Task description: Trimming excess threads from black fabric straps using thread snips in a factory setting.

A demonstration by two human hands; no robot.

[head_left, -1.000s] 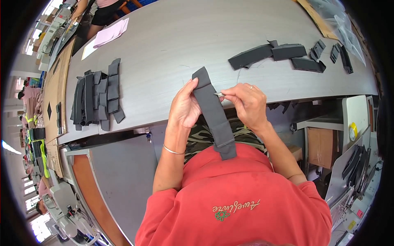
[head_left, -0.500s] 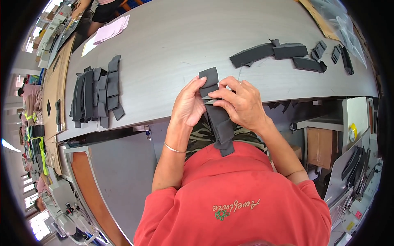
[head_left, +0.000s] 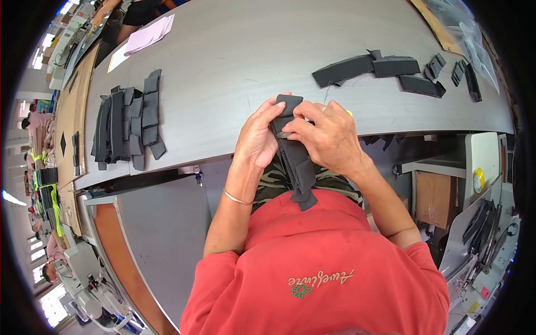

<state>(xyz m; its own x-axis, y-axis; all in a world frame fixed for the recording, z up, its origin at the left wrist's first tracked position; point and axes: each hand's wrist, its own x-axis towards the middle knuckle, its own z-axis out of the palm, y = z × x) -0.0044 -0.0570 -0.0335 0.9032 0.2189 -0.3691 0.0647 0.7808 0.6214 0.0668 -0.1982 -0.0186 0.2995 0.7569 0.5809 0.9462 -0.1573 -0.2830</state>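
The right hand (head_left: 330,137) hides — partly — the dark strip (head_left: 295,159).

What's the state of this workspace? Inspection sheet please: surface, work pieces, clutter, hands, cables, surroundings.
Surface: grey table, a few loose threads.
Job's things: folded dark fabric strip in hand; layered strip pile left, scattered strips right.
Clutter: pink sheets far left; clear plastic far right.
Hands: left hand grips the strip's far end; right hand pinches at its folds.
Cables: dark lines at white machine, possibly cables; too small to confirm.
Surroundings: cardboard box below table height, right.
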